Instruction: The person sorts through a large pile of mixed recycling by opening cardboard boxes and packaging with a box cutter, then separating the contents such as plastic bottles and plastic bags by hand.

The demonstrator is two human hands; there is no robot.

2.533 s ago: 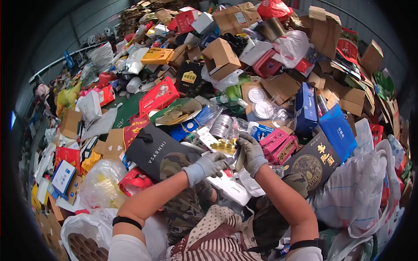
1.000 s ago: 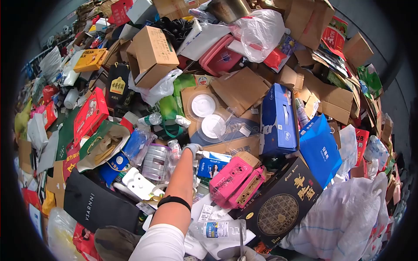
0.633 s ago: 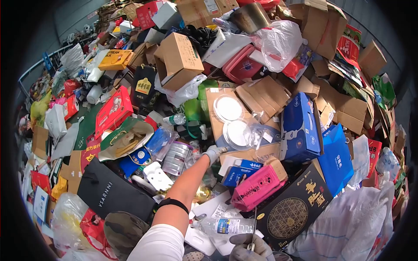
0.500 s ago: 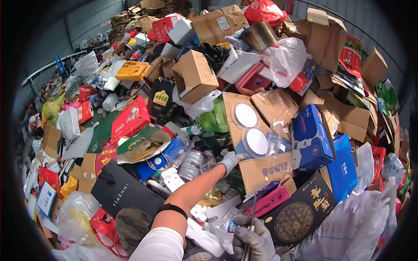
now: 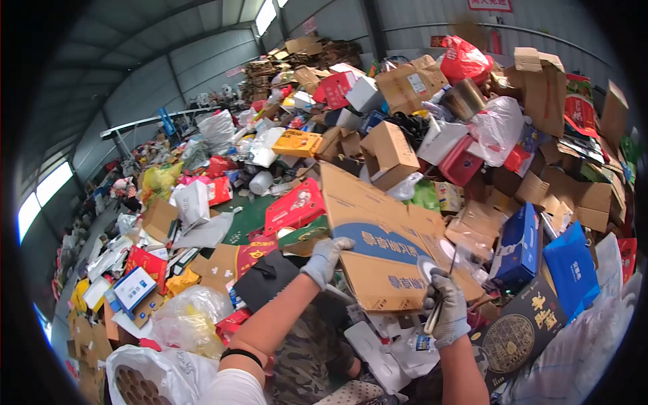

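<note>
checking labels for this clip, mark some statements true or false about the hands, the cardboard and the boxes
1. The left hand grips the cardboard at its left edge. True.
2. The right hand is empty. False: the right hand holds a thin tool.
3. The cardboard's large oval print is red. False: the print is blue.
4. The blue box is right of the cardboard. True.
5. The yellow box is right of the blue box. False: the yellow box is left of it.

Cardboard (image 5: 385, 246) ctr, carton (image 5: 389, 156) behind, box (image 5: 516, 247) R, bag (image 5: 265, 280) L
</note>
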